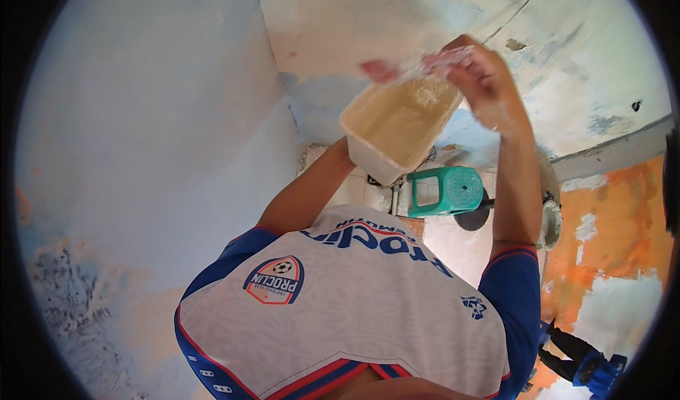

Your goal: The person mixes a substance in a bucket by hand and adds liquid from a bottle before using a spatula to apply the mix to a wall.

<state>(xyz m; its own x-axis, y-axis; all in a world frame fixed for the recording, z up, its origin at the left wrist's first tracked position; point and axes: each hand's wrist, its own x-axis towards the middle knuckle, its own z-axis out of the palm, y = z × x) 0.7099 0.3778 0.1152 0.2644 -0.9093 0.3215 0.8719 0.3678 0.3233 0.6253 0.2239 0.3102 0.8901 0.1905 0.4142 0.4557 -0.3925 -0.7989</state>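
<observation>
White and blue jersey (pixel 340 315) filled the lower frame, nearest the lens. Left arm rose to a cream plastic tub (pixel 400 124) of pale paste, held up in front of the wall; left hand hidden beneath the tub, grip could not be told. Right hand (pixel 482 74) closed on a scraper (pixel 418 67) at the tub's upper rim. Beyond, green stool (pixel 450 191) on the floor, blue-white plastered wall (pixel 163 116) behind.
</observation>
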